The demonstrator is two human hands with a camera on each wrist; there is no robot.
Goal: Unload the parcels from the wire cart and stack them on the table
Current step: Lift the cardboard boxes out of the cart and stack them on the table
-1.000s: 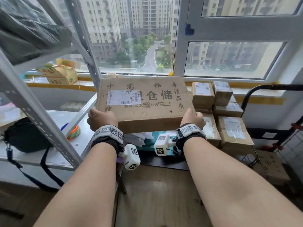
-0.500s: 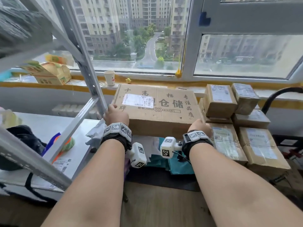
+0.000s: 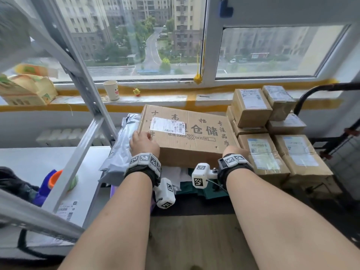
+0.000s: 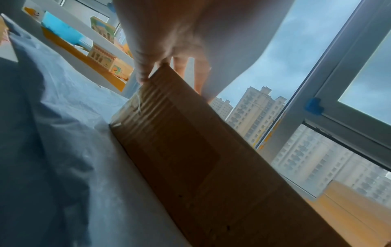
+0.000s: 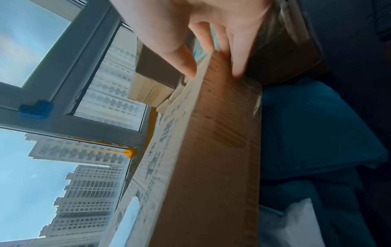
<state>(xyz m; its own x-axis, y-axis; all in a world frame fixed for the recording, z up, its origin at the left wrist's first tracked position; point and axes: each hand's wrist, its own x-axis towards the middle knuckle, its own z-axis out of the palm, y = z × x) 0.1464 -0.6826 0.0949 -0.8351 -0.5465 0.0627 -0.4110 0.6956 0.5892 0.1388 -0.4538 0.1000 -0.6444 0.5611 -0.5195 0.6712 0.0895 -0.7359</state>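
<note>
A large flat cardboard box (image 3: pixel 187 133) with black printed characters and a white label lies level on soft bagged parcels, beside a stack of small brown boxes (image 3: pixel 272 143). My left hand (image 3: pixel 144 144) grips its near left corner, and my right hand (image 3: pixel 234 151) grips its near right corner. In the left wrist view the left hand (image 4: pixel 169 41) curls over the top corner of the box (image 4: pixel 201 158). The right wrist view has the right hand (image 5: pixel 201 25) pinching the box (image 5: pixel 211 150) edge, thumb on top and fingers down the side.
Grey poly mailers (image 3: pixel 120 152) lie left of the box, and a teal bag (image 3: pixel 204 191) lies under it. A slanted metal shelf post (image 3: pixel 85 90) stands close on the left. A paper cup (image 3: pixel 111 90) sits on the sill. A black cart handle (image 3: pixel 321 90) curves at far right.
Both hands have carried the large box down and away from me, from chest height to the pile of bagged parcels beside the small boxes.
</note>
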